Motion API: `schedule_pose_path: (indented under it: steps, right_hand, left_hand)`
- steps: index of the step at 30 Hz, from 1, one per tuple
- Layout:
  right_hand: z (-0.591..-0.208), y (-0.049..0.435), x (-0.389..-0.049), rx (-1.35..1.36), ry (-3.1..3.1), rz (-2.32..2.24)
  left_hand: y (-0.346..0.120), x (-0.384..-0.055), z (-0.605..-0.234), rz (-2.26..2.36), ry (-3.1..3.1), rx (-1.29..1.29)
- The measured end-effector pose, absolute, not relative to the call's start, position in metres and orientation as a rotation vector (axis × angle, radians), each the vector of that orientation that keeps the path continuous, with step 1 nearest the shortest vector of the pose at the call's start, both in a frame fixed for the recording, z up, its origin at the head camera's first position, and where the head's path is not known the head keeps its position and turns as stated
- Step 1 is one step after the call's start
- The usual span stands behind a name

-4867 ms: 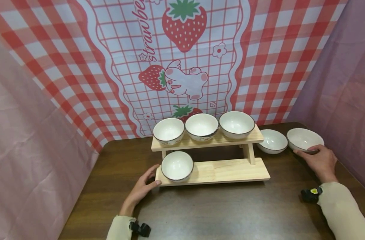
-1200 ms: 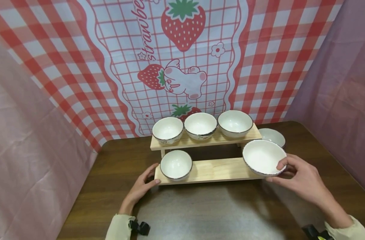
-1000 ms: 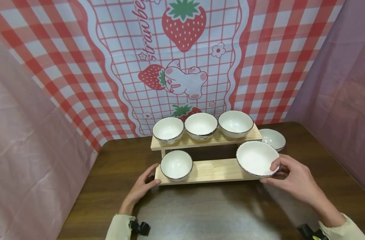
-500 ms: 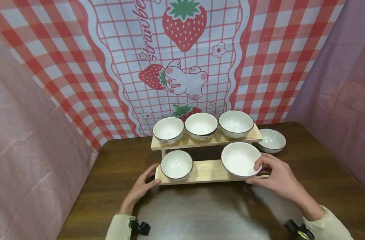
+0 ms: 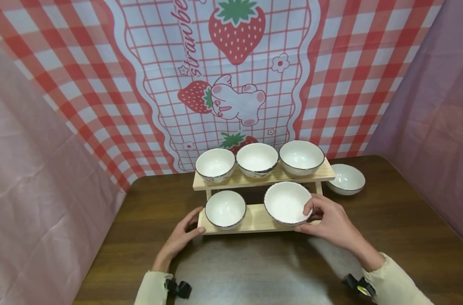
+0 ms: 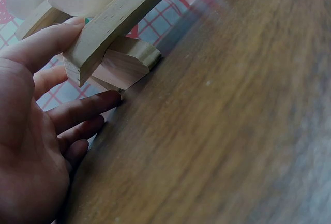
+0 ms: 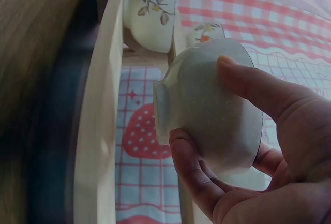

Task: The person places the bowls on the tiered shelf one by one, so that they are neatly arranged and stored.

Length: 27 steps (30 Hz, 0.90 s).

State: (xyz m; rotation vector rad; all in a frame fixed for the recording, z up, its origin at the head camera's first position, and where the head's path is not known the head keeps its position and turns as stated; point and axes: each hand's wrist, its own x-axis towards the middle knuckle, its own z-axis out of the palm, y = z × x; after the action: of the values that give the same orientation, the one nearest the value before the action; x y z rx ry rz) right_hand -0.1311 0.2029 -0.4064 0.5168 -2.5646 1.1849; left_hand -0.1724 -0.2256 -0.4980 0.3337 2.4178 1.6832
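My right hand (image 5: 332, 220) grips a white bowl (image 5: 286, 203) with a dark rim, above the lower board of a two-tier wooden stand (image 5: 256, 220). In the right wrist view, fingers reach the bowl's (image 7: 212, 110) foot and a gap shows between foot and board. My left hand (image 5: 183, 237) holds the stand's lower left end; the left wrist view shows the board (image 6: 98, 43) between thumb and index finger. Another bowl (image 5: 225, 209) sits on the lower board's left. On the upper board, a left bowl (image 5: 215, 164), a middle bowl (image 5: 257, 159) and a right bowl (image 5: 301, 156) stand in a row.
One more white bowl (image 5: 346, 180) rests on the brown table (image 5: 391, 203), right of the stand. Behind the table hangs a red checked strawberry cloth (image 5: 237, 97). Pink cloths flank the left (image 5: 37, 178) and right (image 5: 429, 110) sides.
My right hand took the outer bowl from the table's right side and carried it left, over the lower board. The left hand has stayed at the stand's end.
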Motion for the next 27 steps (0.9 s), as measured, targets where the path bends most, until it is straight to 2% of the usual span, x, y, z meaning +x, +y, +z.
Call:
schedule_pose_path:
  steps: [27]
  right_hand:
    - [-0.436, 0.169, -0.149, 0.531, -2.590, 1.313]
  left_hand:
    - [-0.226, -0.173, -0.499, 1.670, 2.436, 0.332]
